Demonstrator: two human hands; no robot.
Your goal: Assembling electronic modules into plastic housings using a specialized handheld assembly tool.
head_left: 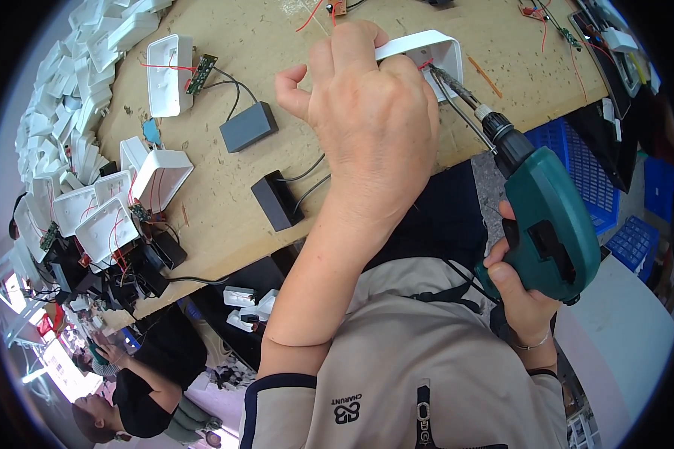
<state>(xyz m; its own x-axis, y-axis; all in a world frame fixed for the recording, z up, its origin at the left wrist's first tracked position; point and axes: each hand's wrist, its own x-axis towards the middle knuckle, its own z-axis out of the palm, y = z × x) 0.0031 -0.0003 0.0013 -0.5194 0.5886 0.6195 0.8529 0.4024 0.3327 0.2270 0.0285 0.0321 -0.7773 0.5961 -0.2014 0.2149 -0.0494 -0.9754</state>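
Observation:
My left hand [371, 112] reaches across the table, its fingers closed on a white plastic casing [448, 54] tilted with its open side toward me. In my right hand [520, 292] is a green pistol-shaped soldering gun [558, 213], gripped by its handle. The gun's thin metal tip points into the casing, at a short red wire [425, 65]. Whether tip and wire touch is too small to tell. Beside my left forearm lies a black box [275, 200] with grey leads, which run behind my arm.
Several white casings with wires and circuit boards [106, 230] crowd the left edge. Behind them rises a heap of white casings [67, 97]. Another open casing [168, 82] is wired to a dark box [249, 127]. Blue crates [577, 172] stand right; another person [146, 374] works lower left.

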